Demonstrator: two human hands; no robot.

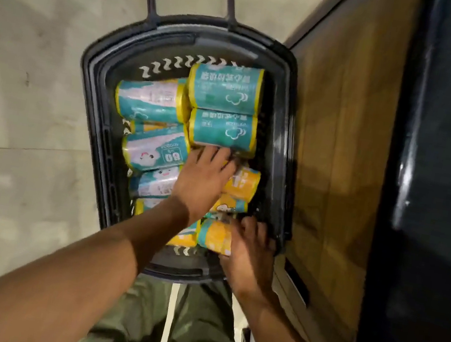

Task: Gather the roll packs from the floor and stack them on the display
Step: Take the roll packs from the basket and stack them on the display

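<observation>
Both hands are down in the basket [282,138]: left hand [205,179] spread flat on the roll packs [222,110], right hand [250,249] wrapped around a yellow pack [215,236]. Packed this tight, pulling one could drag its neighbours out.

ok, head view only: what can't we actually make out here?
- Packs under the left hand: the hand covers them, so its grip is unclear.
- Right hand: motion-blurred on a yellow pack; can't tell whether it is gripped.
- Basket depth: top packs hide the lower layers, so no count.
- Display: only a wooden panel shows, cut by the right and bottom edges.
- Label print: blurred.
</observation>
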